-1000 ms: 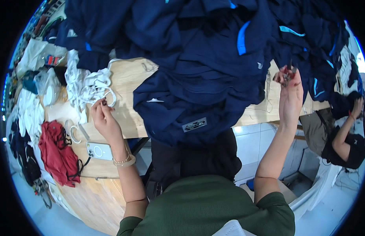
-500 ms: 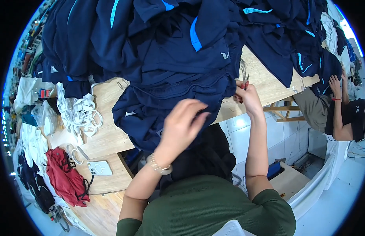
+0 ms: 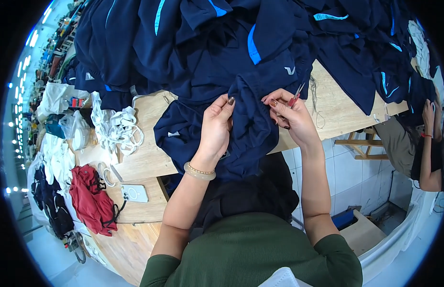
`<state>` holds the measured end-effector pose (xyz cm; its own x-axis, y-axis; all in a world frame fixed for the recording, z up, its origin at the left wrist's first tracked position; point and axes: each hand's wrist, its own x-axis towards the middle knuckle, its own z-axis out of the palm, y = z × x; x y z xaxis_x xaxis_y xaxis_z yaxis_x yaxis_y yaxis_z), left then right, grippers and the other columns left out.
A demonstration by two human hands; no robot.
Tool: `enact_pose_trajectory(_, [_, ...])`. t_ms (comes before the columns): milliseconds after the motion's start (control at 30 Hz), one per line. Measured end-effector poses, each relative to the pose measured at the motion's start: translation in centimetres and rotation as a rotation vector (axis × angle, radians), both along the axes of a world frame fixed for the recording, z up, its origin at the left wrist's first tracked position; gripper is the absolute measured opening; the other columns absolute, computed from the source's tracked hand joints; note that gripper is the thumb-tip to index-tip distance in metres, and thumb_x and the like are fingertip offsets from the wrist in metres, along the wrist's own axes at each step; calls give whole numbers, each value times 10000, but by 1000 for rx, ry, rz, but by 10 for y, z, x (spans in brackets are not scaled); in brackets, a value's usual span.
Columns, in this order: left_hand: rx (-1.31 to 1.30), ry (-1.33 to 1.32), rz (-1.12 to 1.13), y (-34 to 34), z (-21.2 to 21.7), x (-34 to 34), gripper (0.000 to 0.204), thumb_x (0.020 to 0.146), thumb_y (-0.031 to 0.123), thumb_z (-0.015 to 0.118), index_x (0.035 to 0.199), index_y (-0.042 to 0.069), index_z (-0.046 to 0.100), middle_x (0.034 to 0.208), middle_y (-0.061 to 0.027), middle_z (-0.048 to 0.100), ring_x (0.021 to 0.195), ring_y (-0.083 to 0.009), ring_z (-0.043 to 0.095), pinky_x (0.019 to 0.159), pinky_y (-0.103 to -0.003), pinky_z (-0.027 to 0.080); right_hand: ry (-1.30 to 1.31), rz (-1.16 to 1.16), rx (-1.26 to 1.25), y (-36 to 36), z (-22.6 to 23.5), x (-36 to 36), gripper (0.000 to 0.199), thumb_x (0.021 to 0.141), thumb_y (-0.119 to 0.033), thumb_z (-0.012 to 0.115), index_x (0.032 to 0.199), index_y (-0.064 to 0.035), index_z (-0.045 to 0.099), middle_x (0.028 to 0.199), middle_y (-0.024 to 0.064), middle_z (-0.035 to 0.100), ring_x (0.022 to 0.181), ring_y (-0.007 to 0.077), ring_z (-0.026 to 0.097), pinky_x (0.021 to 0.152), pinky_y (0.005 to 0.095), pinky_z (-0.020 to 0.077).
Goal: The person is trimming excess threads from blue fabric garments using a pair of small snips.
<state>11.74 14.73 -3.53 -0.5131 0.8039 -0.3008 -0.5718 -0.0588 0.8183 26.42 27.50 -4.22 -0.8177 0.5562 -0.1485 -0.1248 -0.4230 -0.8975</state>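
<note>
A navy garment with a gathered, elastic-looking band is bunched up at the table's near edge, partly hanging over it. My left hand is closed with thumb and finger pinching the raised cloth at its left side. Across from it, my right hand is curled around small red-handled scissors, their metal blades pointing up and away from me. The right thumb and forefinger are drawn together beside the cloth. Whether they also pinch fabric or a thread cannot be made out.
More navy garments with blue stripes pile across the far side. Loose dark threads lie right on the wooden table. White straps, a phone and a red bag sit left. Another person's hand touches cloth far right.
My left hand, blurred and open over the cloth before, now pinches the garment. Part of the garment has been lifted between my hands. The scissors stay in my right hand.
</note>
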Motion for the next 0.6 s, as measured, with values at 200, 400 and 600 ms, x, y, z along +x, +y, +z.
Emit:
enact_pose_trajectory(200, [81,-107,-22,-4,-5,-9,232,992,42,431,1178,-7,561,1122,-49,642,990,-105,612,890,-235,480,74,51,-70,-6,6,-8,117,942,-150,596,961,-35,610,715,-34,549,558,-1,450,458,159,252])
enact_pose_trajectory(400, [34,-136,11,-1,-1,-12,209,993,47,439,1142,-11,574,1065,-45,652,929,-87,620,857,-220,489,60,165,11,-7,13,-10,236,932,-154,609,1131,-26,613,727,-20,554,575,4,471,481,148,293])
enact_pose_trajectory(600, [20,239,197,-25,21,-48,270,993,145,508,1188,-39,549,1041,-126,647,926,-155,634,820,-269,534,207,-254,-393,13,-13,-11,329,938,-151,597,1256,-69,582,874,-17,621,678,73,575,573,207,417])
